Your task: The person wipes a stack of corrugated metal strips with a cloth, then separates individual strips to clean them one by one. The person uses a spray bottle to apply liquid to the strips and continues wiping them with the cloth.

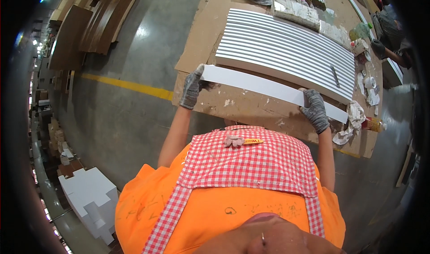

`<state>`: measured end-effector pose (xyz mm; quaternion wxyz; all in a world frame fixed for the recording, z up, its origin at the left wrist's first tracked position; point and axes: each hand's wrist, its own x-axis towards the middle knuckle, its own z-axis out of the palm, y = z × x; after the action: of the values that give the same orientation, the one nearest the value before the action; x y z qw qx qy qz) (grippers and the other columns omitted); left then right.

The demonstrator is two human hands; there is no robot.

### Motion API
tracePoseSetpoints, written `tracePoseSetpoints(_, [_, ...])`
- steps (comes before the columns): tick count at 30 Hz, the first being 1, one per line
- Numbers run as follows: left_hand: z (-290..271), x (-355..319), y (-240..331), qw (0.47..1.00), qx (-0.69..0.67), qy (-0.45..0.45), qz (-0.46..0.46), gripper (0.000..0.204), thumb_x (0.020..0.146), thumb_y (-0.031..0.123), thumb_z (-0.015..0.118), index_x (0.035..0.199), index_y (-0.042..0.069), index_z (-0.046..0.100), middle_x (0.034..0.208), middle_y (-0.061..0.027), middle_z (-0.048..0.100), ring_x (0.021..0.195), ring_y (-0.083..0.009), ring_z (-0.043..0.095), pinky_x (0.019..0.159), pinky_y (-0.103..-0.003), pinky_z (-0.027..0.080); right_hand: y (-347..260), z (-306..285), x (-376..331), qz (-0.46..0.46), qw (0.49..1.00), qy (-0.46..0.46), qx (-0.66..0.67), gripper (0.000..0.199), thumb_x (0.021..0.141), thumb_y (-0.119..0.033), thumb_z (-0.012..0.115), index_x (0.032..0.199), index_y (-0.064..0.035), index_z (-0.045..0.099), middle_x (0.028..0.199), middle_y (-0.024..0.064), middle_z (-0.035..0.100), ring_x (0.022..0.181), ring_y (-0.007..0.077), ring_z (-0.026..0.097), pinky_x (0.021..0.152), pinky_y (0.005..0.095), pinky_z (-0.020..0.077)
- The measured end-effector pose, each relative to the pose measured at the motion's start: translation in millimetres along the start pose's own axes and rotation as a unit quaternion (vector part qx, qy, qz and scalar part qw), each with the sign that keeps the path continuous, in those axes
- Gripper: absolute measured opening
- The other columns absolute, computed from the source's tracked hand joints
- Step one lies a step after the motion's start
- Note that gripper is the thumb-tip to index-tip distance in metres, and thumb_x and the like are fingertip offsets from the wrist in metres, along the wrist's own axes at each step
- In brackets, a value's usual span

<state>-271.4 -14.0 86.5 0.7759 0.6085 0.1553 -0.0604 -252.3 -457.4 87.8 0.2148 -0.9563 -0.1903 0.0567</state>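
Observation:
Between my two gloved hands stretches a long white strip-shaped board (255, 83), its flat white face turned up toward me. My left hand (193, 88), in a grey knit glove, grips its left end. Nearer the other end, my right hand (315, 109) in a matching glove holds the board, with a stretch of it running on past the fingers. Just beyond lies a row of similar white-edged boards (286, 48), packed side by side on the workbench (197, 52). A dark slim tool (335, 76) rests on top of their right part.
Crumpled white cloth (356, 115) and a bottle of yellowish liquid (375, 124) sit at the bench's right edge. A green-capped bottle (360, 31) and wrapped blocks (295, 12) are farther back. Another person's gloved hand (378, 49) shows at far right. Brown panels (98, 21) stand at upper left.

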Motion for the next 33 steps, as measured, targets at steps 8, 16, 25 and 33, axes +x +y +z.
tracePoseSetpoints(8, [-76, -23, -2, 0.904, 0.230, 0.330, 0.145, 0.048, 0.094, 0.044, 0.049, 0.066, 0.007, 0.060, 0.051, 0.0004, 0.050, 0.042, -0.0083, 0.048, 0.039, -0.025, 0.038, -88, -24, 48, -0.091, 0.991, 0.089, -0.030, 0.054, 0.060, -0.009, 0.069, 0.113, -0.0130, 0.058, 0.103, 0.0116, 0.056, 0.101, 0.0303, 0.051, 0.095, 0.0420, 0.0369])
tracePoseSetpoints(16, [-76, -66, 60, 0.845, 0.461, 0.123, 0.239, 0.046, 0.080, 0.040, 0.066, 0.109, 0.004, 0.062, 0.100, -0.0119, 0.067, 0.086, -0.0234, 0.063, 0.078, -0.034, 0.049, -132, -17, 79, -0.193, 0.980, 0.001, -0.048, 0.051, 0.061, -0.010, 0.069, 0.111, -0.0108, 0.059, 0.100, 0.0112, 0.056, 0.098, 0.0302, 0.051, 0.094, 0.0401, 0.0375])
tracePoseSetpoints(25, [10, -80, -11, 0.707, 0.648, 0.004, 0.282, 0.070, 0.067, 0.037, 0.073, 0.128, 0.012, 0.051, 0.093, -0.0111, 0.062, 0.085, -0.0281, 0.060, 0.076, -0.039, 0.050, -170, 9, 97, -0.286, 0.958, -0.026, -0.012, 0.045, 0.067, -0.008, 0.067, 0.112, -0.0107, 0.061, 0.102, 0.0094, 0.058, 0.109, 0.0270, 0.051, 0.110, 0.0391, 0.0266])
tracePoseSetpoints(33, [-2, -70, -14, 0.769, 0.584, 0.112, 0.234, 0.065, 0.070, 0.033, 0.072, 0.126, 0.009, 0.050, 0.105, -0.0155, 0.061, 0.094, -0.0323, 0.060, 0.082, -0.039, 0.049, -138, -5, 74, -0.172, 0.984, 0.024, -0.028, 0.072, 0.071, -0.017, 0.071, 0.137, -0.0152, 0.040, 0.138, 0.0082, 0.042, 0.134, 0.0261, 0.030, 0.115, 0.0421, 0.0131])
